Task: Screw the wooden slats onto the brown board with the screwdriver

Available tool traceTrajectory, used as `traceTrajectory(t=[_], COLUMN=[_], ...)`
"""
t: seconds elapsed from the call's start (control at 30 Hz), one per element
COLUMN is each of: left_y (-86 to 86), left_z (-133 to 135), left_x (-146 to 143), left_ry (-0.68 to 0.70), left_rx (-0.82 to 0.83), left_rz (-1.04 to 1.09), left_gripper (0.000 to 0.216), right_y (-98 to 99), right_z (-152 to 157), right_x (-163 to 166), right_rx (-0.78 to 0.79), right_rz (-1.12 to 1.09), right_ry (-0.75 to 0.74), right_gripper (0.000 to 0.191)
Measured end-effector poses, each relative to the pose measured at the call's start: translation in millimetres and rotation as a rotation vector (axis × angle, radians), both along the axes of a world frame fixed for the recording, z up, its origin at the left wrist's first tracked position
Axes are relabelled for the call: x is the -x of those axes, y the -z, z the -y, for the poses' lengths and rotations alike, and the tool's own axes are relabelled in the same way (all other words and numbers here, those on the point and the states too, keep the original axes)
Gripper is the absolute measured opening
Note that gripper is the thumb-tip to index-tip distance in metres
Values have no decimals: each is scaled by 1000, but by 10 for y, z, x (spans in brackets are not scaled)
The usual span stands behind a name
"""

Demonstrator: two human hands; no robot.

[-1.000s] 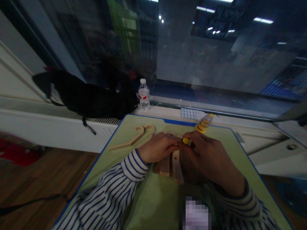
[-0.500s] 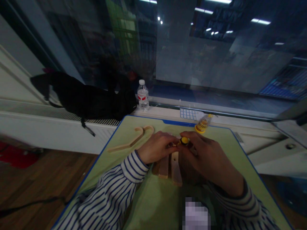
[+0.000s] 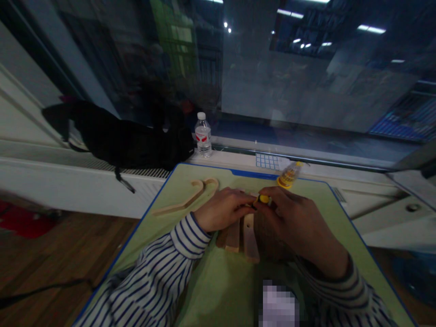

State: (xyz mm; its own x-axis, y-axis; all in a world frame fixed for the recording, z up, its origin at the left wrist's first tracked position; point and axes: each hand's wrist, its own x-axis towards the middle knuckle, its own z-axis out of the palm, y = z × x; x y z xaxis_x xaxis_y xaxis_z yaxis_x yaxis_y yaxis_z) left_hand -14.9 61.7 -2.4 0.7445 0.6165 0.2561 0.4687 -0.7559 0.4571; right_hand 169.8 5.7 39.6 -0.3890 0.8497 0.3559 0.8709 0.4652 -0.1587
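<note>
A small yellow-and-black piece [image 3: 264, 199] is held by the right hand [image 3: 301, 227], whose grip is closed on it between thumb and fingers. The left hand [image 3: 221, 210] is placed just beside it, thumb and index finger brought close together; whether anything is pinched there cannot be told. Below the hands, 2 wooden strips [image 3: 251, 247] are seen side by side (a small hole is shown in the right one). On the green surface [image 3: 209, 295], 2 hooked wooden pieces [image 3: 193, 198] are laid beyond the left hand; a yellow-capped bottle [image 3: 286, 177] is placed near the far edge.
</note>
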Motion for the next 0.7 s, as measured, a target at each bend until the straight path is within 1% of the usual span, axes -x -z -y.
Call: traceTrajectory(t=[0.1, 0.23, 0.33, 0.43, 0.57, 0.7], left_y=[-13, -83, -124, -114, -73, -70], left_z=[5, 19, 29, 38, 48, 52], left_x=[24, 87, 151, 203, 218, 213], left_ry=[-21, -55, -80, -91, -55, -37], left_rx=[24, 64, 148, 243, 286, 300], left_rz=[-23, -96, -216, -321, -330, -314], left_gripper=[17, 16, 23, 23, 21, 21], right_y=[-8, -33, -38, -29, -25, -24], right_z=[9, 11, -5, -23, -29, -31], right_x=[3, -2, -19, -34, -37, -31], right_rx=[0, 13, 21, 5, 4, 11], right_rz=[-4, 6, 13, 5, 9, 16], right_ry=[-11, 10, 10, 2, 15, 16], right_gripper=[16, 15, 15, 16, 16, 18])
